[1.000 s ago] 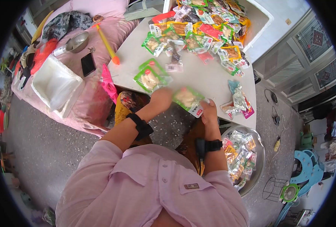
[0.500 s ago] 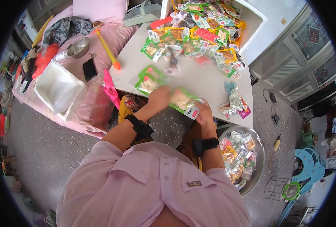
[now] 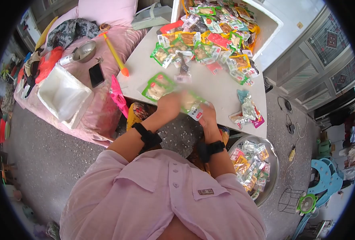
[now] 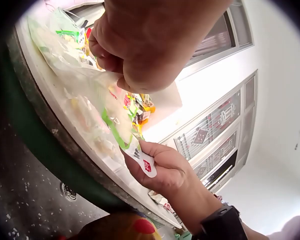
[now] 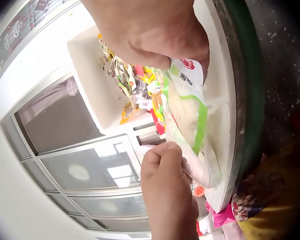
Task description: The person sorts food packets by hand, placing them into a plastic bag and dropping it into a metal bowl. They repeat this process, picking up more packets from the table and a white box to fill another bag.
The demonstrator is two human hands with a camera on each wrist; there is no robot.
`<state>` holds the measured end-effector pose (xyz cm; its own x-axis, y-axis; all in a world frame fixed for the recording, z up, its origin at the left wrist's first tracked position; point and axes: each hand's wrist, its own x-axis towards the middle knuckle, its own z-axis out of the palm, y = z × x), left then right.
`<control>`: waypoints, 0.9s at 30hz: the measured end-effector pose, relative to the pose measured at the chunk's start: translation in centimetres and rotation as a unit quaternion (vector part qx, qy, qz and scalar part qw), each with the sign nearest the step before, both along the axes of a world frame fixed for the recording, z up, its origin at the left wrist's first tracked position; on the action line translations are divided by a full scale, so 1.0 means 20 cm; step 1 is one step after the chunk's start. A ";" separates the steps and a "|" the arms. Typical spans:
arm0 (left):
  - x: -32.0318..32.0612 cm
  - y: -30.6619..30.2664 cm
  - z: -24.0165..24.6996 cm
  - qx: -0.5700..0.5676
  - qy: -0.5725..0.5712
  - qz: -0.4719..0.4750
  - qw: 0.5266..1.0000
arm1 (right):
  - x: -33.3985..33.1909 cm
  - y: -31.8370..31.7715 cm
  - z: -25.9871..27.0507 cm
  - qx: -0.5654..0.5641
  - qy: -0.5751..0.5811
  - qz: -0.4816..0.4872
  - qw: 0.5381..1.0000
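Note:
A clear food pouch [image 3: 190,100] with a green border and pale pieces inside is held in front of the body, at the near table edge. My right hand [image 3: 208,115] pinches its white printed end between thumb and fingers, as the left wrist view shows. My left hand [image 3: 169,106] is curled at the pouch's opposite side, its fingers gripping the plastic; in the right wrist view this left hand [image 5: 165,177] looks like a loose fist. Beside it on the table lies another green-bordered pouch [image 3: 158,86], partly covered by the left hand.
Many packed snacks [image 3: 221,24] spill from a white foam box [image 3: 269,30] at the back. A few pouches [image 3: 247,109] lie at the right table edge. Below stands a metal basin [image 3: 274,168] full of packets. At left, a bed holds a foam tray [image 3: 63,96] and a phone [image 3: 96,75].
My right hand has come left and inward, bringing the pouch's printed end closer to my left hand. The left hand stays in nearly the same place.

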<state>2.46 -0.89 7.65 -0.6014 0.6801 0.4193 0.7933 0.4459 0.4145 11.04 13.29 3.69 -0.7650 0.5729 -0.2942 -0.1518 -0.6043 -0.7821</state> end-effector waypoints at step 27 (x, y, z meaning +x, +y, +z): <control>0.07 -0.06 -0.08 0.005 -0.010 -0.079 0.997 | -0.12 -0.20 -0.04 0.046 -0.058 0.060 0.995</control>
<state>3.78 -2.14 6.08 -0.4947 0.7632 0.4158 0.8453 0.3112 0.4344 8.63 9.33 2.82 -0.7936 0.5080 -0.3350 0.0124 -0.5369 -0.8436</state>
